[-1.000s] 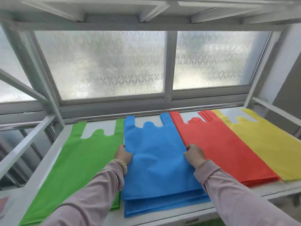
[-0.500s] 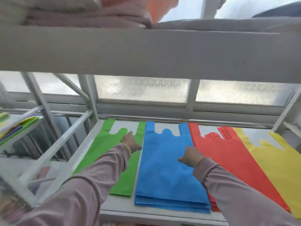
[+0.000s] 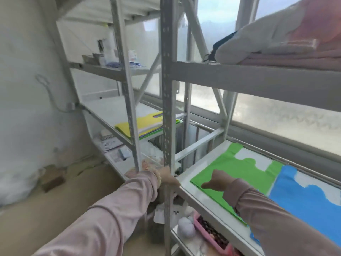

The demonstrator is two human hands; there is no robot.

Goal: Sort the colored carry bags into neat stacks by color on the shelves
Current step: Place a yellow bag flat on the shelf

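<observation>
Reading left to right: mixed bag pile [image 3: 140, 127] lies on centre-left shelf [image 3: 110, 109], likely the supply awaiting sorting. Left hand [image 3: 168, 177] at the upright post [image 3: 167, 108], grip unreadable in blur. Right hand [image 3: 215, 180], relaxed and empty, hovers over green stack [image 3: 238, 168]; blue stack [image 3: 304, 198] alongside, lower right.

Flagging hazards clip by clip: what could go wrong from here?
1. The left hand is right at the grey perforated metal upright; it may knock it when reaching across.
2. The right hand is over the flat green carry bags by the white shelf rim; it could drag the top one askew.
</observation>
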